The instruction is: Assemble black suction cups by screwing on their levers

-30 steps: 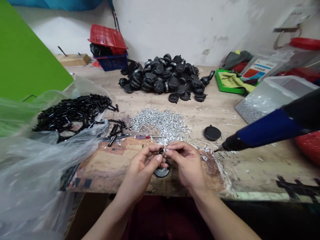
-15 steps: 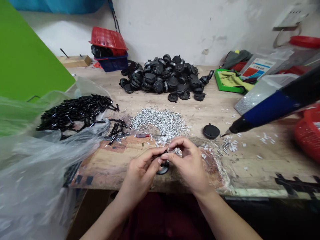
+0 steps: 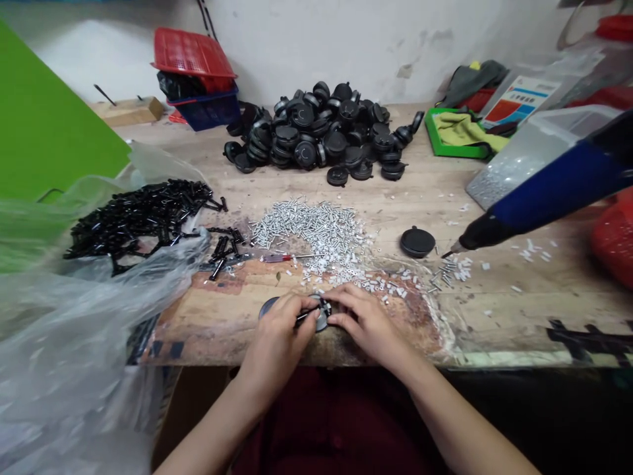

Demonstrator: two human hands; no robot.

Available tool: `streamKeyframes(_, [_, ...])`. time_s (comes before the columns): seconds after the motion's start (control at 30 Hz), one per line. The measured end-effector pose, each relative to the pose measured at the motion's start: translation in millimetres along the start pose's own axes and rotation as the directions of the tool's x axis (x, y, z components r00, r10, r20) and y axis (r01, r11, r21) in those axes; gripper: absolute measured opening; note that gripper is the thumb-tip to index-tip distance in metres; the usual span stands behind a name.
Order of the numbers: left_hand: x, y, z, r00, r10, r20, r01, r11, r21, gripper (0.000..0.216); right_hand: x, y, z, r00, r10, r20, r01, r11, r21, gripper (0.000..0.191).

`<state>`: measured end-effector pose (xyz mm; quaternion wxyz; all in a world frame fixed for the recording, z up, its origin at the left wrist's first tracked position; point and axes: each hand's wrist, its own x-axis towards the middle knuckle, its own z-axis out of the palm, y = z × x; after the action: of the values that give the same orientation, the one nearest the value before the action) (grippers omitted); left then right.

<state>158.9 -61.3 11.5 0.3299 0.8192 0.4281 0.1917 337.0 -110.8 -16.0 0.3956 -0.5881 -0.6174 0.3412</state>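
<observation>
My left hand (image 3: 279,336) and my right hand (image 3: 363,323) meet at the near edge of the wooden bench, fingers pinched together on a small round black part (image 3: 320,314) that rests on the bench top. A thin black piece lies between my left fingers across that part. Just behind my hands spreads a heap of small silver screws (image 3: 311,231), with a small red-handled screwdriver (image 3: 281,258) beside it.
A pile of round black parts (image 3: 321,138) sits at the back. Black rod pieces (image 3: 138,214) lie on a clear plastic bag at left. A blue-and-black power screwdriver (image 3: 539,198) hangs in from the right near a lone black disc (image 3: 418,242). Red baskets, a green tray and clear tubs line the back.
Both hands have come down from above the bench to its near edge, pressing the small part onto the surface. The view has shifted slightly downward.
</observation>
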Motion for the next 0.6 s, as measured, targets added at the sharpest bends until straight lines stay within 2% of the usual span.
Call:
streamKeyframes(0.1, [-2,0,8,0.996,0.090,0.024,-0.093,0.987,0.133,0.013,-2,8,8,0.999,-0.024,-0.026,0.024,0.999,0.021,0.031])
streamKeyframes(0.3, [2,-3,19,0.979,0.204,-0.004,-0.193,0.933,0.303,0.012,0,13,10,0.991,-0.069,-0.115,0.076,0.995,0.063,0.030])
streamKeyframes(0.47, [0,-8,28,0.928,0.369,-0.044,-0.316,0.845,0.431,0.012,1,17,11,0.982,-0.123,-0.141,0.131,0.990,0.052,0.028])
streamKeyframes(0.6, [-5,-10,30,0.899,0.437,0.016,-0.386,0.775,0.501,0.019,1,17,12,0.974,-0.168,-0.155,0.176,0.984,0.037,0.030])
